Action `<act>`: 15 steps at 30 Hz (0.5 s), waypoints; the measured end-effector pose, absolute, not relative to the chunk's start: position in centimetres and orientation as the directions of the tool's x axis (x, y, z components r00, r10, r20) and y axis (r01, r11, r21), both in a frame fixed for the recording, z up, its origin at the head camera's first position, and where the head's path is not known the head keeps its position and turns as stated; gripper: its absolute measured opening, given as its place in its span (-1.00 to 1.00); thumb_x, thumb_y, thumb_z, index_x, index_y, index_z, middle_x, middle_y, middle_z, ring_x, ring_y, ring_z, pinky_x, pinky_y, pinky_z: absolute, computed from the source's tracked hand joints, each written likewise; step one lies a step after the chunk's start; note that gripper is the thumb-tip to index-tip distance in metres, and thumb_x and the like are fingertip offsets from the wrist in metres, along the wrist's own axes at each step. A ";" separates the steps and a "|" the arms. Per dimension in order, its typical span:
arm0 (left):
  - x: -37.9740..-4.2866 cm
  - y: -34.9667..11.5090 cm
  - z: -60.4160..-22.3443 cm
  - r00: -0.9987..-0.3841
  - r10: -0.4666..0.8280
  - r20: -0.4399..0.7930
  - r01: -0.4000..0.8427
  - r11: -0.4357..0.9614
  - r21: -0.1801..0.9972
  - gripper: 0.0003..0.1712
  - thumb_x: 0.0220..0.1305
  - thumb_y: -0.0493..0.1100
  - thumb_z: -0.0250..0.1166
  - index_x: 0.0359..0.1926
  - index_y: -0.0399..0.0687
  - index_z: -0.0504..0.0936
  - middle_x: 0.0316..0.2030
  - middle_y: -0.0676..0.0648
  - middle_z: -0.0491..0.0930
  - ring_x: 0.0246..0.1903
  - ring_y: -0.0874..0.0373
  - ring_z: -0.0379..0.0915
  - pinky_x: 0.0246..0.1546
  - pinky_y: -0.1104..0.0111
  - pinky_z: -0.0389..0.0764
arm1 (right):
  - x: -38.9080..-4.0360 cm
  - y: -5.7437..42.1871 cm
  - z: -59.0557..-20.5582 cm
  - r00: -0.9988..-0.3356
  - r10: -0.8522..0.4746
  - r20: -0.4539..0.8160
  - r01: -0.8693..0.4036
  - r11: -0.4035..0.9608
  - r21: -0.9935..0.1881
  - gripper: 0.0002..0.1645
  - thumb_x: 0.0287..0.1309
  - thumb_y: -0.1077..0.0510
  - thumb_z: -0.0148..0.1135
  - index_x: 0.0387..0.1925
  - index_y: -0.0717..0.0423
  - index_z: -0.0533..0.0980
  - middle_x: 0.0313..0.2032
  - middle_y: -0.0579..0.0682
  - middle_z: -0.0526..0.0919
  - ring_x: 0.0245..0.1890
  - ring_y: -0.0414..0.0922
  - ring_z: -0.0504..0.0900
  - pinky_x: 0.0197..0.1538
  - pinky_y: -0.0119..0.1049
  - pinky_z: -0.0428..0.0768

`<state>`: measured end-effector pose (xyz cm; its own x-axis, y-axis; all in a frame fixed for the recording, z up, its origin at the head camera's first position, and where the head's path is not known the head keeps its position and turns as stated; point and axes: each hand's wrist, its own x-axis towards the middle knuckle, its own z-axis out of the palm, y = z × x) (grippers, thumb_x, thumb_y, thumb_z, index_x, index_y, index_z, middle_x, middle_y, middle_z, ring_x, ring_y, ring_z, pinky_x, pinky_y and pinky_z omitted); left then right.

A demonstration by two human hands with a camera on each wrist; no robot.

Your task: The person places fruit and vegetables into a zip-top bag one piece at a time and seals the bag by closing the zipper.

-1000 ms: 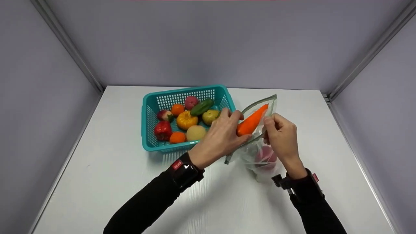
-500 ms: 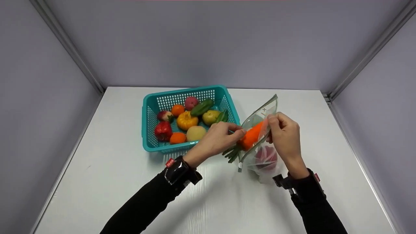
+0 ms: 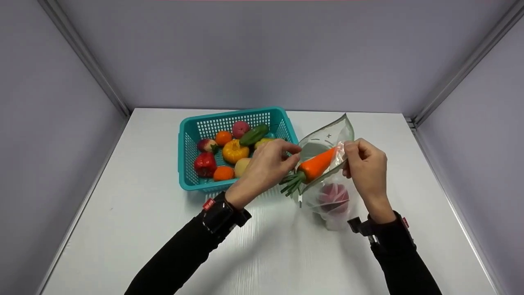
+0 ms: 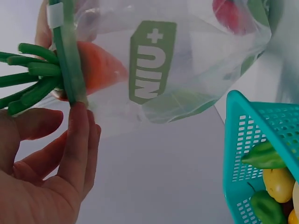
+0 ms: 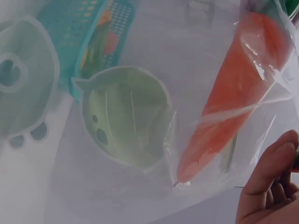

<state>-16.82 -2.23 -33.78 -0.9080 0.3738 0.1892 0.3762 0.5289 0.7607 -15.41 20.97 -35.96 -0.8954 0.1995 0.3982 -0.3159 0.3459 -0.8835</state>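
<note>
Bagging looks like the step in hand: the orange, green-stalked plastic-looking carrot (image 3: 317, 164) is held tip-first in the clear, green-edged zip bag (image 3: 339, 132), stalks left outside. The rim's pinched by the right hand (image 3: 367, 175); nothing's gripped by the loosely spread left hand (image 3: 267, 164), right at the rim. Next, probably, the stalks need to be tucked in.

Basket (image 3: 231, 113) of produce (image 3: 236, 151) on the tabletop (image 3: 135, 205); to its right, a bag (image 3: 327, 139) with a carrot (image 3: 317, 165) partly inside.
</note>
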 end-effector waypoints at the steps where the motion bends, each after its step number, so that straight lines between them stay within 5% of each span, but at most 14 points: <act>1: -16.9 -2.2 -33.7 -0.906 0.369 0.207 0.388 0.532 0.753 -0.74 0.47 -0.21 0.29 0.05 -0.19 0.78 -0.10 -0.08 0.72 -0.23 0.11 0.57 -0.26 0.42 0.59 | -15.4 21.1 -35.8 -0.893 0.203 0.400 -0.315 0.351 -0.882 -0.56 0.45 0.13 0.20 -0.55 0.32 0.53 -0.75 -0.04 0.49 -0.82 -0.24 0.43 -0.70 -0.45 0.45; 9: -17.5 -2.7 -32.9 -0.913 0.322 0.250 0.391 0.520 0.759 -0.78 0.38 -0.34 0.26 -0.10 -0.14 0.81 -0.23 -0.02 0.75 -0.42 0.17 0.53 -0.42 0.45 0.56 | -15.3 22.3 -34.4 -0.873 0.245 0.422 -0.320 0.365 -0.874 -0.53 0.41 0.17 0.21 -0.61 0.38 0.50 -0.77 -0.07 0.48 -0.83 -0.24 0.43 -0.70 -0.45 0.45; 15: -17.0 -2.6 -32.1 -0.914 0.314 0.257 0.388 0.492 0.780 -0.73 0.36 -0.32 0.19 -0.19 -0.08 0.83 -0.22 0.01 0.64 -0.34 0.13 0.47 -0.31 0.38 0.52 | -15.3 22.5 -33.8 -0.873 0.233 0.429 -0.336 0.351 -0.874 -0.54 0.40 0.18 0.21 -0.61 0.38 0.49 -0.77 -0.06 0.48 -0.83 -0.24 0.43 -0.71 -0.45 0.45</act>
